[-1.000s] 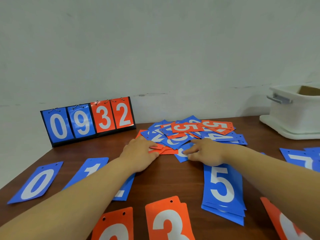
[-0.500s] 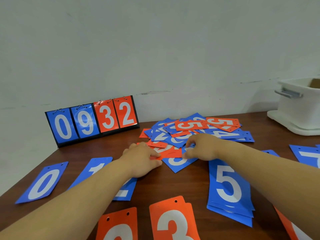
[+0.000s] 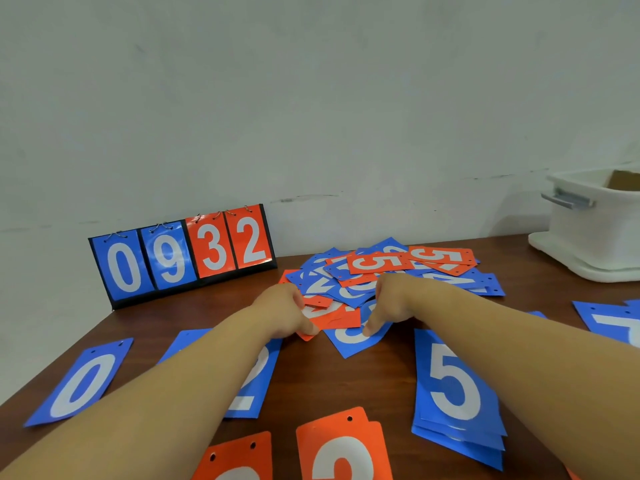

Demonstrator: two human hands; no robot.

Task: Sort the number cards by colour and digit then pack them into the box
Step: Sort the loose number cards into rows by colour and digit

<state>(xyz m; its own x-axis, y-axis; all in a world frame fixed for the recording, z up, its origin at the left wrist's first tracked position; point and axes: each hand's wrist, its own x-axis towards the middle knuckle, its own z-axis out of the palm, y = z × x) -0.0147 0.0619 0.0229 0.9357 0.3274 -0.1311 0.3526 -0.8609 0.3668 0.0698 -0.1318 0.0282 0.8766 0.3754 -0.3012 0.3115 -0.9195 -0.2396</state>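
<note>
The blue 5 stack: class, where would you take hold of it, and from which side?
The blue 5 stack lies flat on the table, so only an edge can be lifted. Its near short edge looks best, approached from the person's side: the cards fan out there, giving a lip, while the right forearm covers the far right corner.

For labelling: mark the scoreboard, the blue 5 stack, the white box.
scoreboard (image 3: pixel 212 247), head view, red 3 card.
blue 5 stack (image 3: pixel 450 353), head view, top card's digit.
white box (image 3: pixel 588 237), head view, near wall.
</note>
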